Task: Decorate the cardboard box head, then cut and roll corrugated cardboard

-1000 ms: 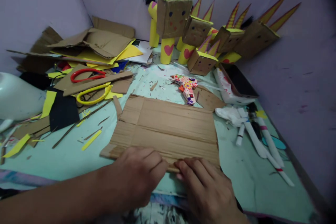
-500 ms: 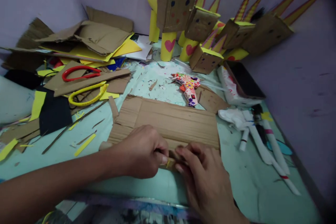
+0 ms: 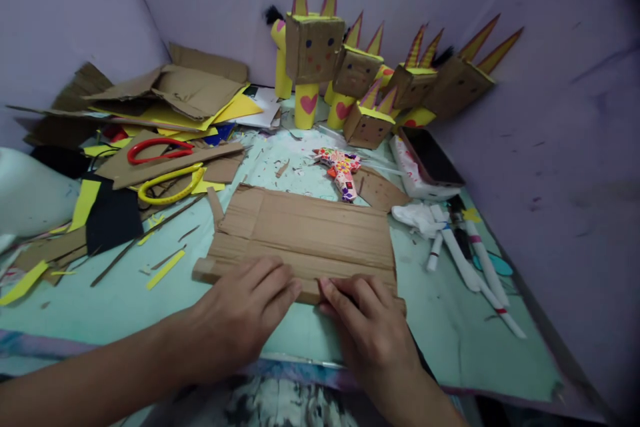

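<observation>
A flat piece of brown cardboard (image 3: 315,227) lies in front of me, creased lengthwise, its near edge folded over into a narrow strip. My left hand (image 3: 245,310) grips this edge left of the middle, with fingers bent over the top. On the right, my right hand (image 3: 373,327) pinches the same edge between thumb and fingers. A short stretch of the folded strip shows between the two hands. Beyond the sheet rests a flower-patterned glue gun (image 3: 341,170) on its side.
At left lie scissors with red and yellow handles (image 3: 170,183) among paper scraps and stacked cardboard (image 3: 200,90). Several box-headed cardboard figures (image 3: 315,47) stand along the wall. Rightward are a phone (image 3: 431,155) on a white box and white paper tubes (image 3: 460,260).
My left hand has shifted left and changed from a fist-like pinch to bent fingers over the fold. The right hand still holds the edge. The view has tilted and shifted.
</observation>
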Demonstrator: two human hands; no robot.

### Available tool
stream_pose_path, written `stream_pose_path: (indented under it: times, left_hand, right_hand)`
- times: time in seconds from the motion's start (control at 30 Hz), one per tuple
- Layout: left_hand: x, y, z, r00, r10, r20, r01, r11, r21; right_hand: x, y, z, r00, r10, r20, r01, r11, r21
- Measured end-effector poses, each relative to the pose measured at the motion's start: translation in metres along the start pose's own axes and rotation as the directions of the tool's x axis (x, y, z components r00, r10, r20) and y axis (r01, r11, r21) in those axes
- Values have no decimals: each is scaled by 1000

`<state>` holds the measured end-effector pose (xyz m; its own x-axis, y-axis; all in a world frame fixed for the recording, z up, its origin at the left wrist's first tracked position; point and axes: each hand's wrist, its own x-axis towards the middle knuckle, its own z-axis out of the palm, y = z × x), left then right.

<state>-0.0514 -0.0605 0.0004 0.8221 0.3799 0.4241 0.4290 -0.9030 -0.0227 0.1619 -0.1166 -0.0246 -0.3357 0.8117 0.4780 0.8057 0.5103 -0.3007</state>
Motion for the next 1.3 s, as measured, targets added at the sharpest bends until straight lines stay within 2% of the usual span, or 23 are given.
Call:
stream_pose_path:
  times: [0.1, 0.17, 0.33, 0.43, 0.53, 0.6, 0.7, 0.77, 0.87, 1.07, 1.17, 1.23, 1.3]
  left_hand:
    - [3, -1, 4, 1000, -11, 4, 11, 1000, -7]
    - [5, -2, 6, 1000, -3, 23, 3, 1000, 4]
    - [6, -1, 6, 994, 104, 34, -109, 978, 176]
    - [8, -5, 8, 990, 138, 20, -140, 977, 162]
    - [11, -12, 12, 996, 87, 7, -88, 994, 63]
    - [14, -15, 14, 998, 23, 52, -22, 1000, -11]
    - [19, -17, 16, 986, -84, 144, 95, 993, -76]
    - [22, -18, 17, 977, -154, 145, 166, 983, -72]
    - [26, -19, 18, 969, -218, 116, 229, 970, -88]
    - [29, -26, 21, 951, -286, 119, 307, 919, -246]
    - [32, -30, 24, 934, -326, 144, 354, 893, -277]
    - [35, -32, 27, 937, -326, 122, 347, 899, -266]
    - [39, -35, 29, 943, -319, 98, 334, 911, -244]
  right_hand:
    - [4, 6, -1, 997, -24, 73, 23, 1000, 15]
    - [6, 10, -1, 995, -55, 79, 54, 998, 18]
    - [10, 17, -4, 987, -120, 110, 123, 992, -18]
    - [14, 17, -5, 974, -170, 153, 189, 975, -118]
    - [19, 18, -5, 966, -197, 168, 232, 946, -226]
    - [22, 20, -4, 964, -193, 185, 237, 935, -262]
    - [28, 26, -3, 958, -199, 206, 250, 933, -257]
    - [31, 30, -3, 951, -212, 225, 263, 937, -228]
    - [38, 33, -5, 951, -172, 258, 221, 959, -176]
    - [51, 35, -9, 950, -93, 298, 120, 990, -75]
    - [55, 37, -8, 968, -85, 235, 98, 994, -46]
    - [57, 39, -7, 987, -35, 157, 38, 999, -18]
    - [59, 42, -6, 991, 33, 133, -37, 999, 31]
